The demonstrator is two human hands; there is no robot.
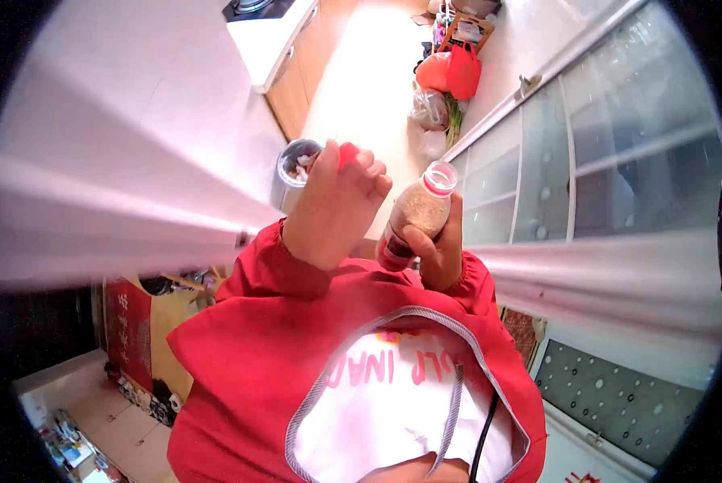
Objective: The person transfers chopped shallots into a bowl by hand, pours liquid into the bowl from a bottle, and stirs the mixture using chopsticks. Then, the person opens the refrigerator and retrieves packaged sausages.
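A clear plastic bottle [425, 208] filled with pale brownish grains is gripped by my right hand [440, 253], whose thumb lies across its side. The bottle leans, its uncapped mouth with a pink-red neck ring pointing up and away from me; a dark red label shows near its base. Up and to the left, my left hand [338, 205] is closed with curled fingers around a small red bottle cap [348, 154]. Cap and bottle are apart. Part of the cap is hidden behind the fingers.
Beyond my left hand stands a lined trash bin [284, 171] with waste inside. A wooden counter cabinet [288, 101] is further ahead. Along the right wall are a red bag [463, 72] and plastic bags [429, 110]. A glass-paned sliding door [542, 161] runs on my right.
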